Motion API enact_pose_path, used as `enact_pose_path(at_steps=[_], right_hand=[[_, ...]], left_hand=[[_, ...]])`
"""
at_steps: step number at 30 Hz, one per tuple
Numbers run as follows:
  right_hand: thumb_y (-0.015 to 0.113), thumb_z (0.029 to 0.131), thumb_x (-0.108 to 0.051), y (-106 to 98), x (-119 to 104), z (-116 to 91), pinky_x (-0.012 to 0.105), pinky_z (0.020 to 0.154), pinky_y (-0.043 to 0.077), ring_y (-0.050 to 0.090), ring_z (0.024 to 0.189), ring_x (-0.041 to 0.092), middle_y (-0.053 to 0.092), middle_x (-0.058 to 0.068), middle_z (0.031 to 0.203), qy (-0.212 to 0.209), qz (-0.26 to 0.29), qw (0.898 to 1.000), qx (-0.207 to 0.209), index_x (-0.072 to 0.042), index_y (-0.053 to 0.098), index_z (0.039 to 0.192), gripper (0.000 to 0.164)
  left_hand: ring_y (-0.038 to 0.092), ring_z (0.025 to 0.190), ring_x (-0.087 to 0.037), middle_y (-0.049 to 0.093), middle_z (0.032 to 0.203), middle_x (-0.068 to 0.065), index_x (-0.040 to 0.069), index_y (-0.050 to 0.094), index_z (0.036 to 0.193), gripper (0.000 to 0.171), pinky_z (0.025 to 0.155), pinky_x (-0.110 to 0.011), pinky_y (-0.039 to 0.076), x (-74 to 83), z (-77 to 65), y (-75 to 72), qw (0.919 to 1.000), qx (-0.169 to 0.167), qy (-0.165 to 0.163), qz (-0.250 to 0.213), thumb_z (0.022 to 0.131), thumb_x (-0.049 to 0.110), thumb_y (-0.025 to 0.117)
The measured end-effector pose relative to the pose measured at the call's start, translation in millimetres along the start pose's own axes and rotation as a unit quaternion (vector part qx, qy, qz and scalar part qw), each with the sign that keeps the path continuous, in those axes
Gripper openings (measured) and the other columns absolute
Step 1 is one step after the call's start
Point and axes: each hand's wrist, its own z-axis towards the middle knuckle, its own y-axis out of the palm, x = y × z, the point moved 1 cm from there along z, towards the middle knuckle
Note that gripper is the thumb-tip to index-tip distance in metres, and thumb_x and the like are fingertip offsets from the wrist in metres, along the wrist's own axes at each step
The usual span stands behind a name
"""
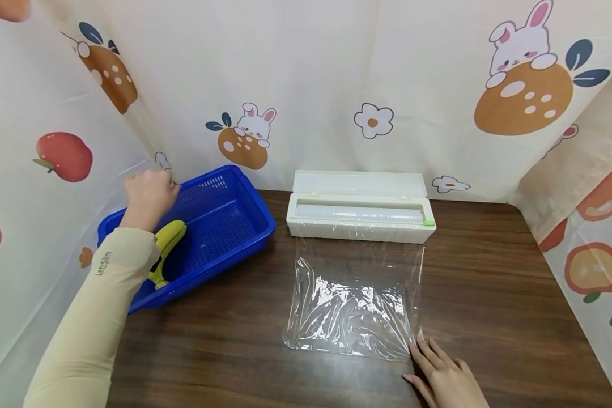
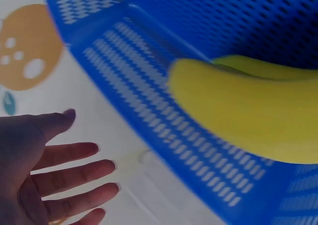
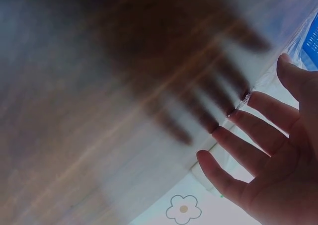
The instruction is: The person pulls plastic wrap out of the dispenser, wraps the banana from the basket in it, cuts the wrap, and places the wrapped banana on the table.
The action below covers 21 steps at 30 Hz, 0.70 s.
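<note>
My left hand is over the far left end of the blue plastic basket. The left wrist view shows its fingers spread and extended with nothing in them, apart from the yellow bananas in the basket. My forearm partly covers the bananas in the head view. A sheet of clear plastic wrap stretches from the white dispenser box toward me across the table. The fingertips of my right hand touch its near right corner, with the fingers fairly straight.
The dispenser's lid stands raised at the back; a roll lies inside and a green piece sits at the right end. Printed curtains border the brown wooden table at the back and sides.
</note>
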Motion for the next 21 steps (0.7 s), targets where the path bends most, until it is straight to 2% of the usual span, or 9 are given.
enact_pose_path(at_steps=[3,5,8,11,14,17,21], right_hand=[[0.083,0.083,-0.053,-2.0,-0.2,0.8,0.052,0.076,0.057,0.071,0.12,0.03,0.075,0.012,0.129,0.005,0.002,1.0,-0.005,-0.008,0.078,0.122,0.06],[0.083,0.083,-0.053,-2.5,-0.2,1.4,0.053,0.077,0.057,0.07,0.121,0.03,0.074,0.012,0.13,0.009,0.003,1.0,-0.012,-0.008,0.078,0.123,0.06],[0.084,0.082,-0.051,-3.1,-0.6,1.6,0.053,0.077,0.057,0.07,0.121,0.03,0.074,0.012,0.13,0.01,0.005,1.0,-0.013,-0.008,0.078,0.123,0.06],[0.084,0.082,-0.051,-3.3,-0.6,0.8,0.053,0.077,0.056,0.07,0.12,0.03,0.075,0.012,0.129,0.008,0.006,1.0,-0.004,-0.008,0.078,0.123,0.059],[0.083,0.082,-0.052,-2.8,-0.4,-0.2,0.052,0.077,0.056,0.071,0.12,0.03,0.075,0.011,0.127,0.005,0.003,1.0,0.003,-0.008,0.079,0.122,0.059],[0.083,0.083,-0.054,-1.5,-0.1,-0.7,0.052,0.077,0.056,0.071,0.119,0.029,0.075,0.011,0.127,0.004,0.001,1.0,0.004,-0.008,0.079,0.121,0.06],[0.083,0.082,-0.053,-1.0,-0.6,-1.3,0.052,0.077,0.056,0.07,0.12,0.029,0.075,0.011,0.128,0.008,0.001,1.0,0.001,-0.008,0.079,0.122,0.06]], left_hand=[[0.06,0.067,-0.039,0.057,0.07,-0.017,-0.001,0.059,0.079,0.039,0.06,-0.052,0.048,-9.8,1.0,10.3,0.9996,-0.027,-0.001,0.007,0.105,0.028,0.064],[0.059,0.064,-0.035,0.056,0.068,-0.015,-0.002,0.06,0.079,0.044,0.057,-0.046,0.046,-16.6,0.2,18.1,0.9982,-0.058,-0.003,0.015,0.106,0.033,0.063],[0.057,0.064,-0.032,0.055,0.068,-0.014,-0.001,0.06,0.076,0.051,0.058,-0.044,0.046,-25.7,-2.2,29.4,0.9941,-0.107,-0.012,0.017,0.107,0.04,0.061],[0.059,0.068,-0.033,0.058,0.071,-0.016,-0.003,0.063,0.077,0.057,0.065,-0.048,0.05,-30.6,-4.2,37.9,0.9887,-0.147,-0.019,0.025,0.106,0.046,0.059],[0.061,0.076,-0.038,0.063,0.081,-0.023,-0.012,0.067,0.091,0.062,0.076,-0.056,0.054,-32.4,-4.4,44.3,0.9848,-0.169,-0.03,0.027,0.105,0.048,0.06],[0.062,0.083,-0.041,0.065,0.092,-0.03,-0.019,0.065,0.109,0.068,0.085,-0.063,0.053,-34.0,-5.4,50.3,0.9801,-0.192,-0.049,0.017,0.105,0.048,0.06],[0.061,0.089,-0.044,0.064,0.102,-0.034,-0.021,0.063,0.117,0.078,0.094,-0.069,0.051,-34.5,-8.2,56.1,0.974,-0.218,-0.061,0.004,0.103,0.056,0.059]])
